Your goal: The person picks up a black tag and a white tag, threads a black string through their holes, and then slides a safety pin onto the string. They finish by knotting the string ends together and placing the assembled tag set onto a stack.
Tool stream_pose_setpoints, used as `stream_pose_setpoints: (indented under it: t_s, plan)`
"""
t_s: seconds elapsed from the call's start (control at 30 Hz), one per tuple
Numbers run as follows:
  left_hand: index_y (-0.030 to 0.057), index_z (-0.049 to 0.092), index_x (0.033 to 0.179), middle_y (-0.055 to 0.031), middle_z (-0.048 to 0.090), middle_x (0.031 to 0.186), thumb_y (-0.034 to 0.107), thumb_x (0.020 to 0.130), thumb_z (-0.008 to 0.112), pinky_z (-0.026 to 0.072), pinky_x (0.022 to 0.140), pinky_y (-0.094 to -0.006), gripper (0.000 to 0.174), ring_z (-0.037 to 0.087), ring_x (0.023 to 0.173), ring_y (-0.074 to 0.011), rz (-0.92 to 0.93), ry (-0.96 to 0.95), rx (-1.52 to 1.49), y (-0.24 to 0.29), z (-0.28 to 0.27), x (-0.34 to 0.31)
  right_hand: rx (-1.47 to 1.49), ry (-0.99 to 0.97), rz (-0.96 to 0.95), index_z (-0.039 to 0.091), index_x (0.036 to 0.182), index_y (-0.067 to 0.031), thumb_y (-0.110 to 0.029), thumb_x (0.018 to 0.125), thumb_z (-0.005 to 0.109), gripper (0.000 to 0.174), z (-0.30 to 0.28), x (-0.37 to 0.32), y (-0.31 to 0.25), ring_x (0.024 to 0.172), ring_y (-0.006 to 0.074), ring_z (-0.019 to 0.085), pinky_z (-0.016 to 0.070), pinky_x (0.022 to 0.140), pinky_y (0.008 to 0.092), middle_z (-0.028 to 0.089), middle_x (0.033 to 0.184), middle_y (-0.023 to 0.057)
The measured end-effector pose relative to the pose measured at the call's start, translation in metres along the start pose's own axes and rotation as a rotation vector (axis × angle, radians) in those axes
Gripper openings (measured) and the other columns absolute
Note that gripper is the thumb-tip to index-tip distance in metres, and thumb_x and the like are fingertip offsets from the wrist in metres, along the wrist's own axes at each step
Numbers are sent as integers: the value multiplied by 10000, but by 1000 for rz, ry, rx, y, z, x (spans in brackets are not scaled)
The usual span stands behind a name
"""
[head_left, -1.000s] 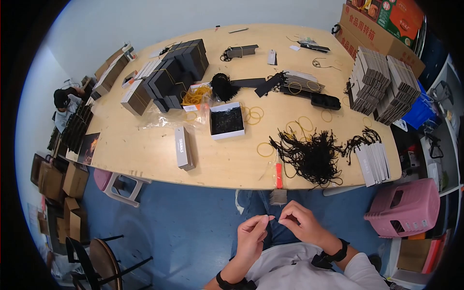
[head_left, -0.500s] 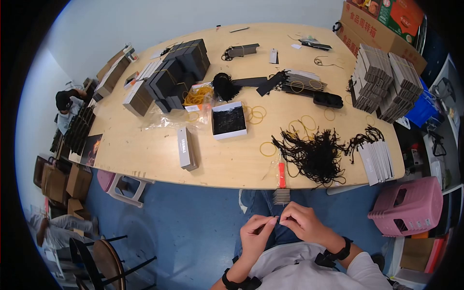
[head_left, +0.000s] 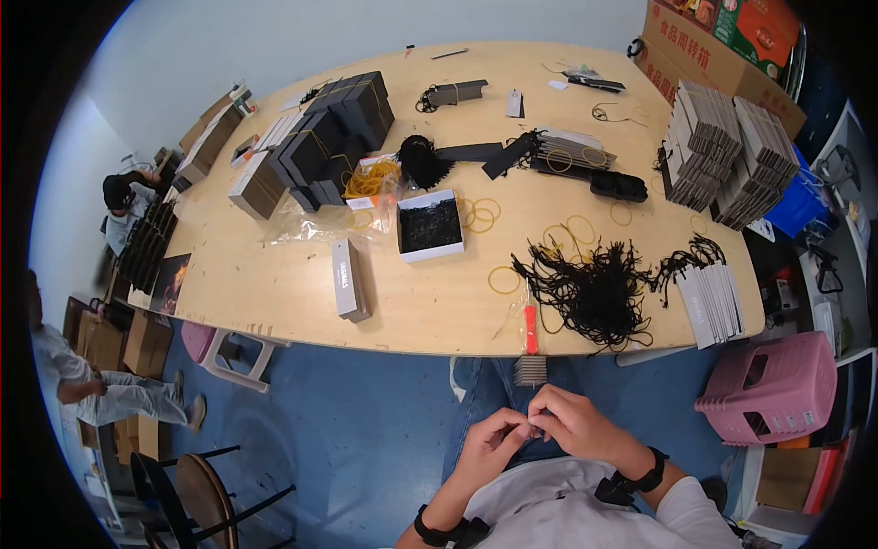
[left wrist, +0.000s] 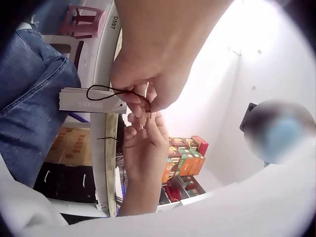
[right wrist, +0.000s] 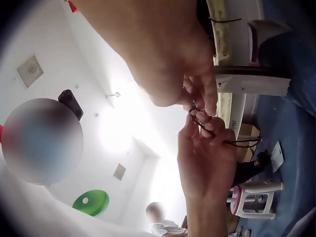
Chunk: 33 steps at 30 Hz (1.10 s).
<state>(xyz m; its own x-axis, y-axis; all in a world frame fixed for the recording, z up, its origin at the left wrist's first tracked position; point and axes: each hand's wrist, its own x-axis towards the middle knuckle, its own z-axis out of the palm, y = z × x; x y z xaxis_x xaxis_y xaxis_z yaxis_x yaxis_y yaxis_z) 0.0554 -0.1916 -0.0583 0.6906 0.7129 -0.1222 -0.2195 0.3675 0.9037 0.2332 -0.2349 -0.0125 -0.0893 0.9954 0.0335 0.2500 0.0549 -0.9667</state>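
Note:
Both hands meet above the lap, fingertips touching. A thin dark cord (left wrist: 101, 92) loops out from the fingers of the left hand (left wrist: 153, 64); in the right wrist view the cord (right wrist: 237, 143) trails past that hand too. The left hand (head_left: 489, 448) pinches the cord between thumb and forefinger. The right hand (head_left: 576, 425) pinches at the same spot, with the cord's end hidden among the fingertips. Just beyond the hands, a stack of grey tags (head_left: 530, 371) hangs at the table edge below a red-handled tool (head_left: 530, 329).
On the table (head_left: 430, 311) lie a heap of black cords (head_left: 599, 297), corded tags (head_left: 709, 306), a white box of black pieces (head_left: 430, 229), a grey block (head_left: 351, 282), rubber bands and stacked cards. A pink stool (head_left: 768, 389) stands right; a person (head_left: 119, 384) is at far left.
The left hand has moved slightly right and closer against the right hand, so the fingertips now meet. At far left, a person has come further into view.

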Motion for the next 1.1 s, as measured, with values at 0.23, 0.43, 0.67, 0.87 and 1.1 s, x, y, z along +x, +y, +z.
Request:
stream_pose_setpoints:
  t_s: [0.23,0.43,0.67,0.87,1.1]
  plan:
    - [-21,579,972,-81,568,913,16,915,572,456,730,-257,68,552,809,-132,289,121,530,15,7,1,-19,117,-81,515,936,6,6,909,550,44,8,1,0,645,146,579,475,557,277,539,831,91]
    - [-10,569,936,-62,581,890,48,938,539,453,735,-247,65,563,820,-114,199,125,491,17,8,-1,248,38,158,513,928,7,-14,928,533,29,8,3,-1,654,110,572,469,548,254,568,801,73]
    - [15,570,913,-53,595,866,88,942,509,444,722,-236,100,565,791,-112,-142,2,-123,18,-3,-1,82,50,34,494,926,2,-37,937,532,55,10,1,-5,644,132,586,477,566,263,576,781,79]
    - [0,588,956,-58,605,851,95,940,523,453,722,-240,116,575,783,-115,-184,-37,-363,17,-3,-3,90,74,56,520,956,5,-22,916,559,62,13,-3,-4,632,155,604,482,564,276,598,792,93]
    - [-17,594,1007,-59,630,916,80,958,539,488,780,-261,122,601,854,-114,109,79,164,12,4,-6,-220,205,-106,616,901,6,6,852,616,49,15,-3,-13,640,228,670,510,560,309,653,774,138]
